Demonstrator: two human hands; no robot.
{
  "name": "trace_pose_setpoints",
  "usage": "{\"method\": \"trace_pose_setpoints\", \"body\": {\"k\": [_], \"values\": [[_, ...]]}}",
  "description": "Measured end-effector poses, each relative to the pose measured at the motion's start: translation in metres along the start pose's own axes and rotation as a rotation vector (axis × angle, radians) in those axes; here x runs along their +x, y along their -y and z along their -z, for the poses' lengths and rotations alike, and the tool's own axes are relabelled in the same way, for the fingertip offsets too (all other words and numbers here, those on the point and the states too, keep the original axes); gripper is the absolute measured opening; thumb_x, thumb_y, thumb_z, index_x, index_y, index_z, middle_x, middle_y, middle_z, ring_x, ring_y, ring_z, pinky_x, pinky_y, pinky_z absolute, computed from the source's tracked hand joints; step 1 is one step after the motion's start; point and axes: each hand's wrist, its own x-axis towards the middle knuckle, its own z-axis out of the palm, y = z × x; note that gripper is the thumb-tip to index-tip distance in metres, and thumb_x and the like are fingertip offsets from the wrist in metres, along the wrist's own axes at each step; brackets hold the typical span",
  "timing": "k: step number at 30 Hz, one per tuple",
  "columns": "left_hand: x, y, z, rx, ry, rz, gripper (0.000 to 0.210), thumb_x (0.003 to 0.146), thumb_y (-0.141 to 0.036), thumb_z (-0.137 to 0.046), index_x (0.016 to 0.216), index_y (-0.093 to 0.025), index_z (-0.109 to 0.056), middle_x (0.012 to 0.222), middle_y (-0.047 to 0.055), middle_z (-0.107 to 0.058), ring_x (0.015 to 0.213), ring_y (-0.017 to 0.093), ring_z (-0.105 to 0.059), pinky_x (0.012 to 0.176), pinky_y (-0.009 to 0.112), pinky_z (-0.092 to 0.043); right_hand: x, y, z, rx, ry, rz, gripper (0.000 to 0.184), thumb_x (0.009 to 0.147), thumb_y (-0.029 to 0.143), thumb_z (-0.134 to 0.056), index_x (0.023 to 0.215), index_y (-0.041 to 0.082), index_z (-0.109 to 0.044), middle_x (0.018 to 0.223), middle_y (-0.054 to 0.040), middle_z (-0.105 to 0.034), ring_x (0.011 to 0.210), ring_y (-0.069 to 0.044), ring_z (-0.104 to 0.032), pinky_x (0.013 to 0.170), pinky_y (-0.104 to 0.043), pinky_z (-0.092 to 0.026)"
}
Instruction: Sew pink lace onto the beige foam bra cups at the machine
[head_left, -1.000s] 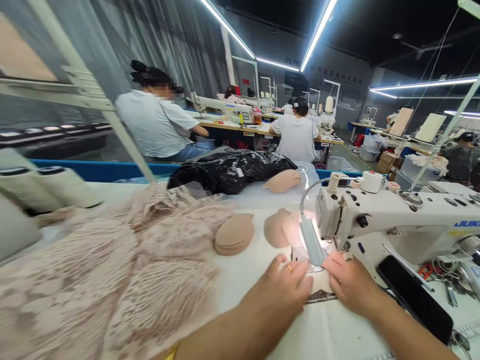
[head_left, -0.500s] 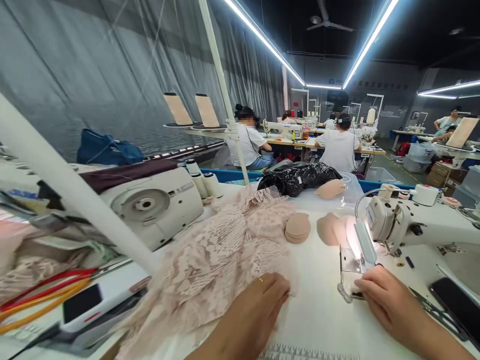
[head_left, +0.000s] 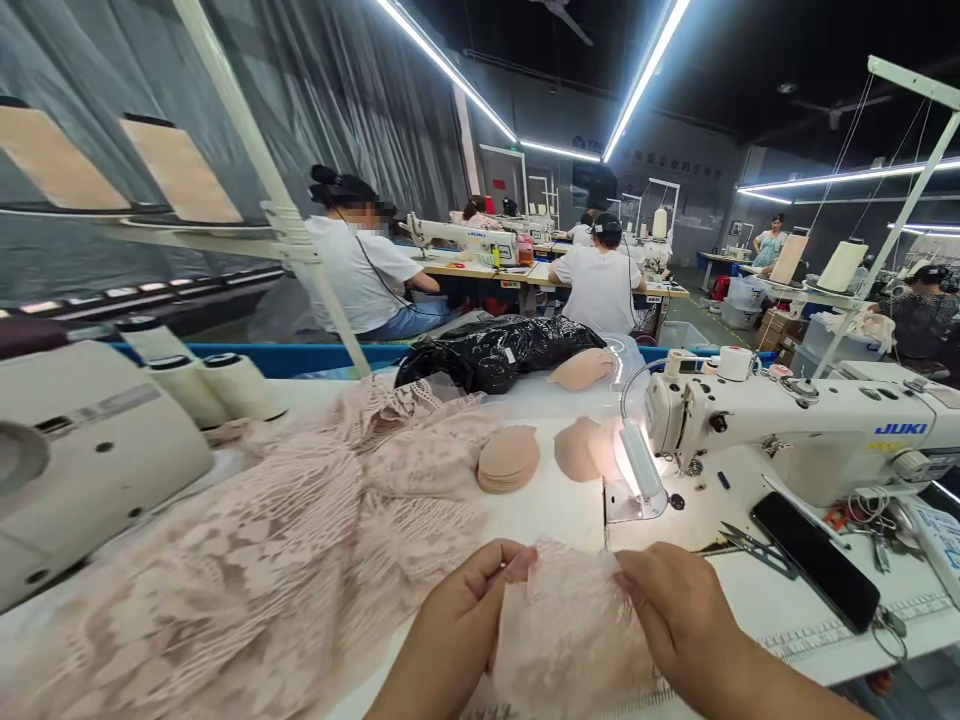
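Note:
Between my two hands a piece of pale pink lace fabric is held up by its upper edge, in front of the sewing machine. My left hand pinches its left corner, closed with thumb and fingers. On the opposite corner my right hand is closed in the same way. Just beyond stands the white sewing machine, its lamp lit over the needle plate. A stack of beige oval pads lies beyond my left hand, with more beige pads to its right.
A heap of pink lace spreads over the left of the table. Scissors and a black phone lie at the right. Behind are a black plastic bag and co-workers at machines. A thread stand pole rises at left.
My left hand has come off the lace heap and my right hand off the needle plate area. Both now hold up a lace piece. The view has turned right.

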Motion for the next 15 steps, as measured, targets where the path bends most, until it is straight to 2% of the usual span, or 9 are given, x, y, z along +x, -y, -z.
{"method": "trace_pose_setpoints", "body": {"k": [2, 3, 5, 7, 10, 13, 15], "values": [[0.008, 0.005, 0.002, 0.023, 0.053, 0.049, 0.053, 0.086, -0.076, -0.06, 0.079, -0.024, -0.056, 0.054, -0.01, -0.041, 0.045, 0.011, -0.033, 0.049, 0.022, -0.022, 0.0, 0.002, 0.004, 0.01, -0.072, 0.161, 0.031, 0.106, 0.009, -0.047, 0.13, 0.023, -0.061, 0.093, -0.0089, -0.078, 0.079, -0.024, -0.072, 0.073, -0.036, -0.058], [0.013, 0.003, 0.005, 0.101, 0.071, 0.032, 0.048, 0.087, -0.071, -0.06, 0.078, -0.024, -0.056, 0.052, -0.009, -0.043, 0.043, 0.012, -0.035, 0.049, 0.022, -0.022, 0.001, 0.004, 0.007, 0.048, -0.086, 0.195, 0.029, 0.106, 0.011, -0.047, 0.129, 0.023, -0.06, 0.092, -0.0086, -0.078, 0.077, -0.023, -0.07, 0.072, -0.036, -0.058], [0.027, -0.008, 0.014, 0.33, 0.105, -0.068, 0.039, 0.09, -0.061, -0.056, 0.078, -0.024, -0.057, 0.052, -0.007, -0.053, 0.047, 0.016, -0.05, 0.05, 0.023, -0.029, 0.002, 0.006, 0.011, 0.142, -0.083, 0.158, 0.016, 0.109, 0.018, -0.048, 0.115, 0.025, -0.061, 0.079, -0.0031, -0.07, 0.065, -0.02, -0.062, 0.063, -0.033, -0.052], [0.045, -0.025, 0.021, 0.628, 0.104, -0.243, 0.032, 0.094, -0.051, -0.05, 0.081, -0.024, -0.061, 0.058, -0.003, -0.064, 0.059, 0.022, -0.066, 0.055, 0.027, -0.039, 0.002, 0.004, 0.011, 0.247, -0.032, -0.033, 0.016, 0.112, 0.029, -0.05, 0.098, 0.026, -0.059, 0.069, 0.0021, -0.06, 0.059, -0.017, -0.055, 0.058, -0.029, -0.046], [0.077, -0.049, 0.019, 0.939, 0.053, -0.487, 0.031, 0.097, -0.042, -0.047, 0.1, -0.021, -0.07, 0.087, 0.007, -0.081, 0.084, 0.03, -0.077, 0.072, 0.037, -0.053, 0.001, -0.01, 0.004, 0.424, 0.101, -0.392, 0.036, 0.109, 0.051, -0.058, 0.086, 0.024, -0.054, 0.079, 0.0008, -0.058, 0.071, -0.017, -0.058, 0.063, -0.027, -0.046], [0.113, -0.06, 0.001, 0.986, 0.058, -0.606, 0.036, 0.095, -0.034, -0.055, 0.123, -0.018, -0.071, 0.128, 0.015, -0.079, 0.119, 0.034, -0.074, 0.097, 0.044, -0.057, 0.0, -0.032, -0.009, 0.578, 0.182, -0.622, 0.053, 0.099, 0.073, -0.063, 0.084, 0.024, -0.049, 0.08, 0.0022, -0.053, 0.073, -0.016, -0.054, 0.065, -0.027, -0.044], [0.134, -0.06, -0.014, 1.006, 0.073, -0.664, 0.04, 0.09, -0.025, -0.059, 0.128, -0.019, -0.071, 0.142, 0.015, -0.075, 0.133, 0.033, -0.068, 0.109, 0.043, -0.053, 0.0, -0.045, -0.016, 0.653, 0.21, -0.745, 0.057, 0.094, 0.079, -0.064, 0.086, 0.025, -0.046, 0.069, 0.0071, -0.047, 0.063, -0.014, -0.05, 0.061, -0.026, -0.041]]}}
